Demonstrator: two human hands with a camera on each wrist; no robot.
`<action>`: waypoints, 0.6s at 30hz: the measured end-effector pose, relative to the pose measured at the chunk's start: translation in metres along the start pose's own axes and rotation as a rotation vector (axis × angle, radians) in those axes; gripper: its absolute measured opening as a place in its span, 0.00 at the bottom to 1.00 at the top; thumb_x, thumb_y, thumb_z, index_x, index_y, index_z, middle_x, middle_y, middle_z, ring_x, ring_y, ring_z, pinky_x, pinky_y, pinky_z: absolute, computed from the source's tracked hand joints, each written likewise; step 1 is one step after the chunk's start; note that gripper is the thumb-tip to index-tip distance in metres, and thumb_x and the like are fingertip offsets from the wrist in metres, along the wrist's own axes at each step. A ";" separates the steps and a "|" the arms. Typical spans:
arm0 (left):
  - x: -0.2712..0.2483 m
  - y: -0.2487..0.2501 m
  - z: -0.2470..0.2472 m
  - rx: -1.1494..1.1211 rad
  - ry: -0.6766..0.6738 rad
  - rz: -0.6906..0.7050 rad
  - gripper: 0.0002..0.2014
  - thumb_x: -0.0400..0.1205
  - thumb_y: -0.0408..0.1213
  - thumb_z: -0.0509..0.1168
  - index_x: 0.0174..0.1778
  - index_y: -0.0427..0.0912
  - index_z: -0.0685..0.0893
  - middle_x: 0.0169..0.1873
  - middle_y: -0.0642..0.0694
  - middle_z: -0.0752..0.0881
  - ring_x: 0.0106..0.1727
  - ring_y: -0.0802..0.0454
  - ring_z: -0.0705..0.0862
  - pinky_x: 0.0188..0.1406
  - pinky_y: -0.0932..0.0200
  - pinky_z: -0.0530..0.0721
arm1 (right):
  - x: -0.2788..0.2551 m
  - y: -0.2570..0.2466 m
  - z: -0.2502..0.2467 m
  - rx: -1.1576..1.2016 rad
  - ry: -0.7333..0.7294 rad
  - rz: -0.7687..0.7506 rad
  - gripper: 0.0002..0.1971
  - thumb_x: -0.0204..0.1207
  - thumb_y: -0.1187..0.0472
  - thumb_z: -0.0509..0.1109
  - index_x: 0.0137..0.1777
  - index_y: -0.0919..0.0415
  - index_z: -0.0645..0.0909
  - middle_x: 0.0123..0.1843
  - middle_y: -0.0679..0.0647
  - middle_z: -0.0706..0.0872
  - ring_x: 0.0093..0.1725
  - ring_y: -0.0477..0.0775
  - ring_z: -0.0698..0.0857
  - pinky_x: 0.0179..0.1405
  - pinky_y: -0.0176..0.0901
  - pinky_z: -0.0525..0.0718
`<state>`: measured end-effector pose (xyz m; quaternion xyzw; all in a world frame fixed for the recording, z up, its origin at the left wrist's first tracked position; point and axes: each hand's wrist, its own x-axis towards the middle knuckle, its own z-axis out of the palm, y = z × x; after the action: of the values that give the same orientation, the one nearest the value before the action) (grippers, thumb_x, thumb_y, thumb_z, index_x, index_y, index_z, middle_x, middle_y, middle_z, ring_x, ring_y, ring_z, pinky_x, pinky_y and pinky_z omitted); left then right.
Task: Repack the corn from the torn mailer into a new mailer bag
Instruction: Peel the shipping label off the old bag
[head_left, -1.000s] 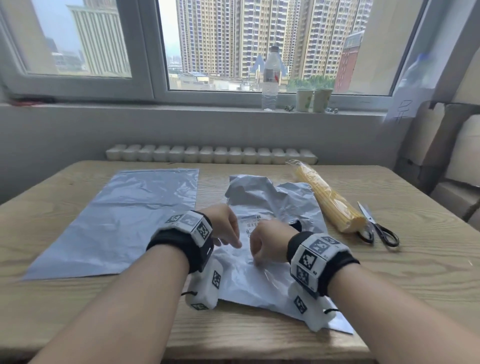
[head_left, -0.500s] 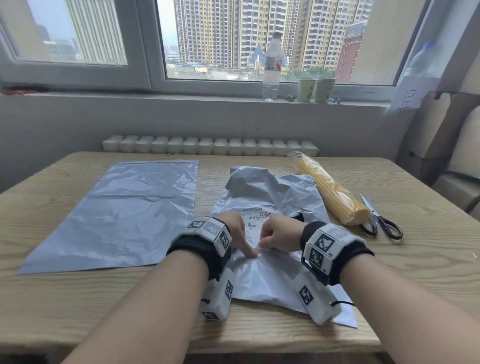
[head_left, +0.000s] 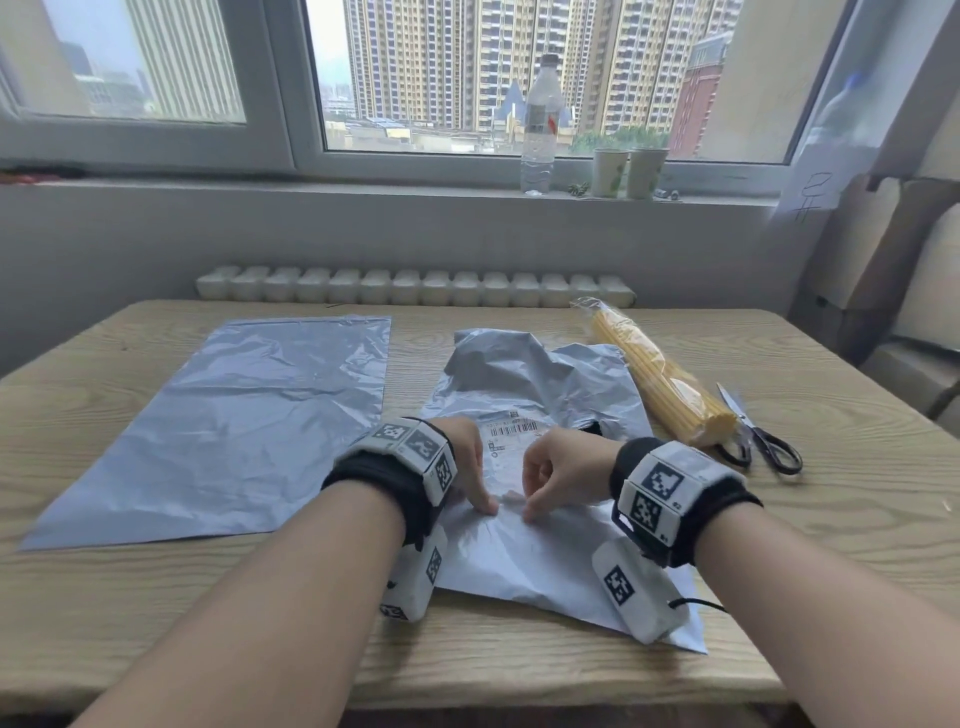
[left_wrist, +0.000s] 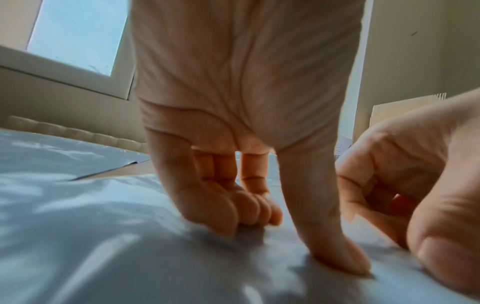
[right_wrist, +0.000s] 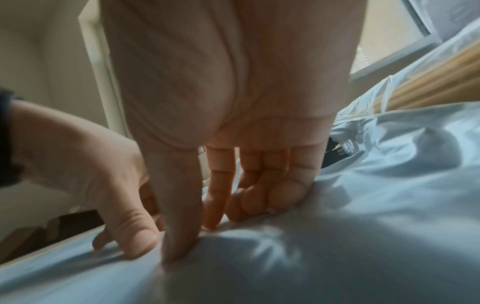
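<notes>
The torn mailer, crumpled grey film with a barcode label, lies mid-table. My left hand and right hand meet on it just below the label. In the left wrist view the left hand has curled fingers and its thumb tip pressed into the film. The right hand nips a small ridge of film between thumb and forefinger. The corn, a long yellow pack in clear wrap, lies to the right of the torn mailer. The new mailer lies flat on the left.
Black-handled scissors lie by the near end of the corn. A white radiator runs along the table's far edge. On the sill stand a water bottle and two paper cups. Cardboard leans at the right.
Both hands have slid together on the torn mailer below the label, and their thumbs now nearly touch. The corn, scissors and new mailer have not moved.
</notes>
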<state>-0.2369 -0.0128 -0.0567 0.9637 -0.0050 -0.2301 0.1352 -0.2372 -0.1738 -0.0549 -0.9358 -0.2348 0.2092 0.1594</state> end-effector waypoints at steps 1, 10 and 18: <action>-0.001 0.003 -0.001 0.024 -0.001 0.004 0.18 0.67 0.48 0.80 0.46 0.40 0.90 0.30 0.50 0.87 0.32 0.54 0.83 0.36 0.64 0.82 | 0.000 -0.001 0.000 -0.025 0.001 0.009 0.08 0.67 0.54 0.80 0.37 0.51 0.83 0.31 0.42 0.81 0.32 0.40 0.78 0.30 0.32 0.76; 0.002 0.018 0.012 0.088 0.087 -0.027 0.25 0.61 0.61 0.79 0.30 0.44 0.77 0.31 0.49 0.85 0.35 0.50 0.82 0.37 0.59 0.78 | 0.007 -0.001 -0.004 -0.025 0.004 0.016 0.04 0.70 0.55 0.77 0.41 0.54 0.85 0.33 0.45 0.83 0.32 0.41 0.78 0.34 0.34 0.78; 0.001 0.017 0.010 0.038 0.033 -0.033 0.34 0.63 0.59 0.79 0.55 0.36 0.85 0.39 0.45 0.86 0.39 0.48 0.83 0.41 0.59 0.79 | 0.011 0.005 -0.006 -0.007 0.001 -0.012 0.11 0.76 0.59 0.72 0.32 0.52 0.79 0.28 0.46 0.81 0.26 0.42 0.77 0.31 0.34 0.78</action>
<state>-0.2391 -0.0318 -0.0613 0.9697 0.0087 -0.2162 0.1133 -0.2232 -0.1734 -0.0550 -0.9350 -0.2412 0.2068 0.1575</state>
